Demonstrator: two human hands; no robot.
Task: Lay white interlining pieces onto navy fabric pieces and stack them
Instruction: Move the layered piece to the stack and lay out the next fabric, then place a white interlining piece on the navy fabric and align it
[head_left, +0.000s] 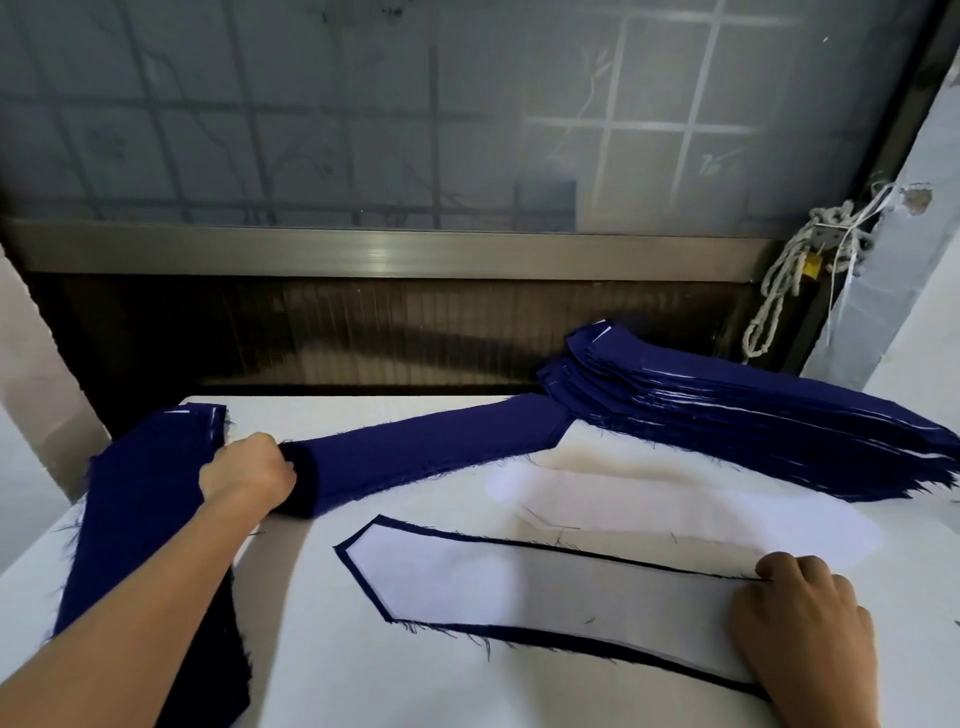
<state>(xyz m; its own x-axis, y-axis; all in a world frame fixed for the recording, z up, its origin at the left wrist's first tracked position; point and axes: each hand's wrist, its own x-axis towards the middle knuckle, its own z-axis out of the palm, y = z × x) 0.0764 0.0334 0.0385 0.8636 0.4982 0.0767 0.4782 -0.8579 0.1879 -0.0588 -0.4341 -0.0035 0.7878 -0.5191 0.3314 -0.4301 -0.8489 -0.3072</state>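
Observation:
My left hand (248, 475) grips the near end of a long navy fabric piece (426, 449) that stretches across the white table toward the back right. A navy piece with a white interlining piece (519, 592) laid on it lies in front of me, only its navy border showing. My right hand (802, 618) rests on its right end with fingers curled, pinching the upper edge. A tall stack of navy pieces (753, 415) with white edges showing sits at the back right. Another navy stack (140, 499) lies at the left under my forearm. Loose white interlining (649, 506) lies behind the laid piece.
The white table (322, 649) ends at a dark gap below a metal window sill (384, 252) with frosted glass behind. A knotted white rope (784, 283) hangs at the back right beside a pale wall.

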